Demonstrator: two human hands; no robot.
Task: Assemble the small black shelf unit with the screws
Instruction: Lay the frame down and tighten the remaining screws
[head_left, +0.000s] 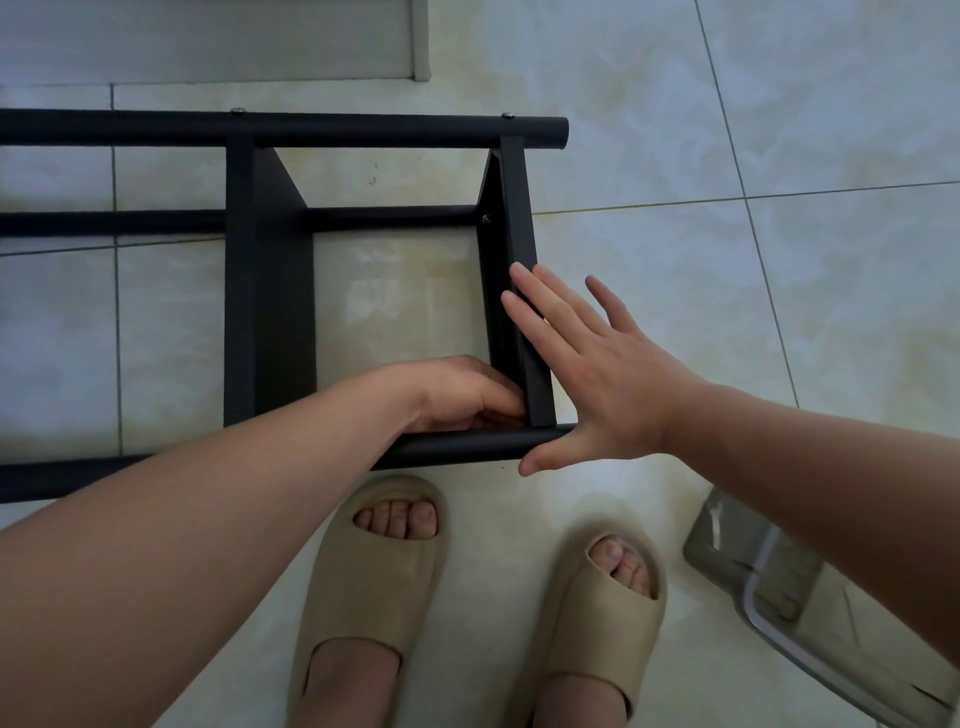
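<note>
Shelf frame (270, 291) lies on the tiled floor (727, 130), just beyond the person's sandals (374, 571). The right hand (597, 374) is flat with straight fingers, pressing the outer face of the end crosspiece (519, 208), its thumb at the end of the near tube (467, 444). The left hand (457, 395) is curled into the inner corner where crosspiece meets tube. Its fingertips are hidden, so it cannot be told whether they pinch a screw or only brace the joint. A screw head (508, 115) shows on the far tube (363, 127) and another (487, 219) on the crosspiece's inner face. None is visible at the near corner, judged to be the joint in hand.

Hazards, as judged:
- **Slipping:** a flat palm braces without gripping. A slip on the smooth paint could swing the crosspiece off line, so the holes fail to meet and a screw enters crooked.
- **Dropped screw:** a small screw fed blind into the corner may drop and roll across the tiles.
- **Trapped fingers:** hard pressure from the right hand could trap the left fingertips between crosspiece and tube.
</note>
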